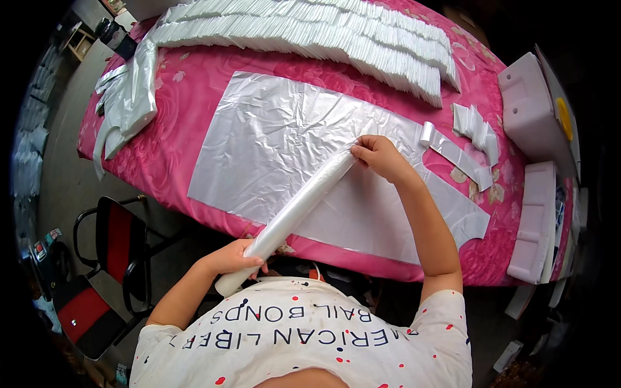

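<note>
A long roll of thin whitish plastic (299,202) slants from near my body up to the middle of the table. My left hand (242,257) is closed around its near end, close to my shirt. At the far end, my right hand (380,156) pinches the tip between thumb and fingers. Beneath it, a large shiny plastic bag (259,136) lies spread on the pink flowered tablecloth (174,139), wrinkled in its middle, with a curved cut-out at its right end. Whether the roll is joined to that bag, I cannot tell.
Long rows of folded white plastic (304,29) line the far side. A crumpled plastic bag (136,94) and a dark bottle (115,37) are at left. Folded strips (475,129) and white foam boxes (533,107) stand right. A red-and-black chair (116,239) is at lower left.
</note>
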`<state>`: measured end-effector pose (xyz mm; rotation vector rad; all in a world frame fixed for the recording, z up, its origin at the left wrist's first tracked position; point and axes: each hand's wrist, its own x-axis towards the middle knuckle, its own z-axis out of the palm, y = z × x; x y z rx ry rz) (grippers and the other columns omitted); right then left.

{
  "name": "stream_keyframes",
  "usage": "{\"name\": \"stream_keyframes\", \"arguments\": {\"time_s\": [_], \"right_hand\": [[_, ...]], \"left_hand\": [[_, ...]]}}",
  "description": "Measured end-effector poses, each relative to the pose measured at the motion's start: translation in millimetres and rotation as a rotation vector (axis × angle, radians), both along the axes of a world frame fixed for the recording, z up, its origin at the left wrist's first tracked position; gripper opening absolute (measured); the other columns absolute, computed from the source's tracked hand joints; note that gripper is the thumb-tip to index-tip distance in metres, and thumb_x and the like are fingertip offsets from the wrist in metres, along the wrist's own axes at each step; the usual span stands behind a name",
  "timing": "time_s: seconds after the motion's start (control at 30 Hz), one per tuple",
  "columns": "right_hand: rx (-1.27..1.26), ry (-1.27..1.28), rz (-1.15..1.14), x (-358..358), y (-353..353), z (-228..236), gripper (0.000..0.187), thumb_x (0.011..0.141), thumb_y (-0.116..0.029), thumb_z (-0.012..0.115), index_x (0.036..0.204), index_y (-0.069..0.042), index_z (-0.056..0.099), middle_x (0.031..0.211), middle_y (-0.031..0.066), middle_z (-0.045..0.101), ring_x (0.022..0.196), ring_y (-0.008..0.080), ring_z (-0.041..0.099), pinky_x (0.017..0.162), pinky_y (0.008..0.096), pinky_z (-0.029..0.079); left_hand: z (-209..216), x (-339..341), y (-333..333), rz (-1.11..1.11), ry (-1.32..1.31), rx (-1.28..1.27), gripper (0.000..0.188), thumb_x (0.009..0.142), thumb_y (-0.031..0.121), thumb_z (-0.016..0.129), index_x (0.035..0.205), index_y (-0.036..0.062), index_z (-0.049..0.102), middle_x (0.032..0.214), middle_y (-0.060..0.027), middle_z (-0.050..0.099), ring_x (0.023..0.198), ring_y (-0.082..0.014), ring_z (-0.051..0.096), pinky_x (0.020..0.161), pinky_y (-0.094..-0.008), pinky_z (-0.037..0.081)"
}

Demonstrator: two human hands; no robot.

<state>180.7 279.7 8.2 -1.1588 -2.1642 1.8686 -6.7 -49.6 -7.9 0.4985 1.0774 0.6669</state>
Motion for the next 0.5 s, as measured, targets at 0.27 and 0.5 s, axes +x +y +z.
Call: {"name": "stream_keyframes", "arguments": {"time_s": [0.27,0.5], "right_hand": [[0.575,-0.217,-0.43,82,79,-19,0.024,0.086,-0.021,0.054,0.086,0.002,0.061,0.07,0.0131,0.061,0.063,0.023,0.058,0.062,0.035,0.043],[0.731,-0.223,-0.515,137,102,-25,0.024,0.087,-0.018,0.053,0.091,0.003,0.061,0.079,0.0175,0.064,0.069,0.028,0.061,0.065,0.0359,0.045]], "left_hand": [[5,-17,-21,-0.106,-0.079,-0.147,0.063,0.073,0.035,0.072,0.118,-0.0009,0.046,0.096,-0.013,0.062,0.073,-0.0138,0.06,0.067,-0.0288,0.05],[16,-58,-40,-0.338,0.061,-0.048,0.042,0.074,0.017,0.071,0.109,-0.0005,0.056,0.105,-0.008,0.063,0.095,-0.0173,0.059,0.088,-0.0304,0.044]]}}
